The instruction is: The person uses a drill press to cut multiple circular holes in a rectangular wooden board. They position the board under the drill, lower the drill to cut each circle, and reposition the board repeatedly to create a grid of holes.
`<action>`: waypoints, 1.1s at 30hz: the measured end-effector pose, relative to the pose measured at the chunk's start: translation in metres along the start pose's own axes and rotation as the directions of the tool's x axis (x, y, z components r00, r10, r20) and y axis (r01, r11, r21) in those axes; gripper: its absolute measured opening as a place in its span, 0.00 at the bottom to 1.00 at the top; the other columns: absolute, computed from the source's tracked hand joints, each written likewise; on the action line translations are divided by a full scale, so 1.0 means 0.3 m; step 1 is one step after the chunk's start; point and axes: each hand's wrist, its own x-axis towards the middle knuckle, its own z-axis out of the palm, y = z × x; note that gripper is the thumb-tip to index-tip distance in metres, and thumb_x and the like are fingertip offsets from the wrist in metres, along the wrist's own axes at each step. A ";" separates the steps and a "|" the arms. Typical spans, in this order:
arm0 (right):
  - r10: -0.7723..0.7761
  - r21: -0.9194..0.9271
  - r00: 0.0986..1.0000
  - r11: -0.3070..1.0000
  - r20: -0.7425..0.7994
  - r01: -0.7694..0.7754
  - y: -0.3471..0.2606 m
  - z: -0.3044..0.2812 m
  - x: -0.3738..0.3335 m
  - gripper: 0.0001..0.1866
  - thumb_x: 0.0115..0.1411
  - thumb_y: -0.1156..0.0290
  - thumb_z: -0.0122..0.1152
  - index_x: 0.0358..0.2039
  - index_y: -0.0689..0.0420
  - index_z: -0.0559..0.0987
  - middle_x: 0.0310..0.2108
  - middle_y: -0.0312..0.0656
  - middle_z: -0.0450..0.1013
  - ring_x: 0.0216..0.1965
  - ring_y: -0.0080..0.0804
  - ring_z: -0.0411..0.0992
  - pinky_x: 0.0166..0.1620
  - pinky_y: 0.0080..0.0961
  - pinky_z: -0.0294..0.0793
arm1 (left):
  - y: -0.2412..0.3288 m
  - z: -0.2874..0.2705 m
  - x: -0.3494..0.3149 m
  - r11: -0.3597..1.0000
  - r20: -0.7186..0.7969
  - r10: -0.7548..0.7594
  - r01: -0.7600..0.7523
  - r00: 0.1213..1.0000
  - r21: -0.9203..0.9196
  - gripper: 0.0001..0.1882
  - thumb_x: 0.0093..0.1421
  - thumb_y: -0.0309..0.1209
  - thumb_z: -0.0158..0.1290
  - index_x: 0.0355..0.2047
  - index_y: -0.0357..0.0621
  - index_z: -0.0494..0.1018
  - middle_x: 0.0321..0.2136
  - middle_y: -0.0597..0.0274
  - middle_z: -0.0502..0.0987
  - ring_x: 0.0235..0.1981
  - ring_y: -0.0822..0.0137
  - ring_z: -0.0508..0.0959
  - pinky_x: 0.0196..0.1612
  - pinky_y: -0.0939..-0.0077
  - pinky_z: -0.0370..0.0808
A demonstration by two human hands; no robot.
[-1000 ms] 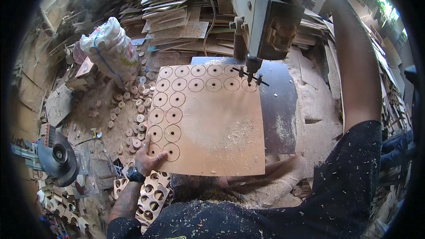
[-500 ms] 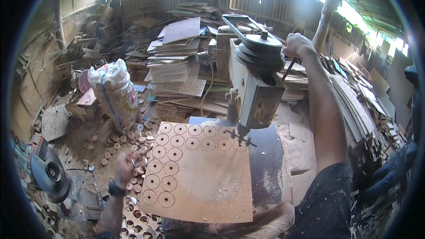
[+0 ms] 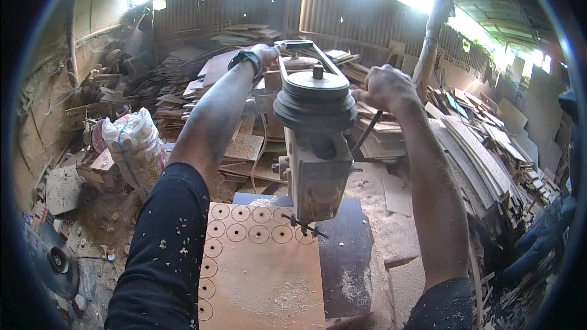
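My right hand (image 3: 386,87) is closed around the top of the black lever (image 3: 367,134) on the right side of a drill press (image 3: 315,171). My left hand (image 3: 267,55) reaches past the pulley (image 3: 313,95), to the back end of the drive belt (image 3: 296,43); its fingertips are blurred and I cannot tell what they touch. Below the drill head, a cutter with a crossbar (image 3: 304,227) stands over a flat brown board (image 3: 263,281). Rings with dark centre holes line the board's far and left edges. Pale shavings lie on it.
A dark plate (image 3: 345,250) lies under the board. A stuffed white sack (image 3: 131,146) stands at left, with a black fan-like machine (image 3: 58,260) nearer me. Stacked panels (image 3: 241,146) rise behind the drill; leaning boards (image 3: 471,140) fill the right side, near a wooden post (image 3: 433,30).
My left hand has gone from beside the board's left edge up to the back of the drill press. My right hand stays on the lever. The view has shifted, so the machine appears lower and further left.
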 end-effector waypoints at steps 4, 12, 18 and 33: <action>-0.091 -0.045 0.987 0.995 -0.134 0.086 0.015 0.042 0.031 0.23 0.58 0.43 0.67 0.30 0.52 0.89 0.30 0.45 0.83 0.39 0.42 0.83 0.51 0.39 0.81 | 0.046 -0.086 -0.014 0.906 0.151 0.249 -0.285 0.957 0.313 0.23 0.68 0.52 0.51 0.44 0.46 0.83 0.32 0.59 0.80 0.32 0.63 0.77 0.35 0.59 0.77; -0.045 -0.084 0.997 0.995 0.066 0.050 0.016 -0.029 0.047 0.28 0.58 0.43 0.64 0.33 0.61 0.87 0.35 0.52 0.83 0.40 0.47 0.82 0.46 0.38 0.80 | -0.417 -0.678 -0.470 0.851 0.339 0.145 -0.292 0.929 0.436 0.20 0.72 0.44 0.47 0.49 0.42 0.79 0.39 0.59 0.79 0.41 0.63 0.76 0.44 0.62 0.76; 0.005 -0.086 0.998 0.996 0.066 0.001 -0.028 -0.065 0.038 0.24 0.58 0.46 0.66 0.33 0.59 0.88 0.35 0.50 0.83 0.42 0.44 0.82 0.47 0.37 0.80 | -1.223 -0.632 -1.093 0.902 0.358 0.111 -0.245 0.927 0.355 0.20 0.74 0.39 0.46 0.55 0.37 0.76 0.48 0.55 0.81 0.54 0.60 0.79 0.57 0.63 0.76; -0.418 -0.386 0.905 0.849 -0.077 0.360 0.472 0.346 0.505 0.21 0.63 0.57 0.64 0.41 0.66 0.79 0.47 0.59 0.75 0.46 0.56 0.76 0.50 0.47 0.75 | -1.035 0.182 -2.437 0.751 -0.107 -0.615 0.539 0.781 -0.381 0.17 0.74 0.39 0.50 0.35 0.38 0.76 0.29 0.66 0.76 0.35 0.74 0.72 0.40 0.72 0.73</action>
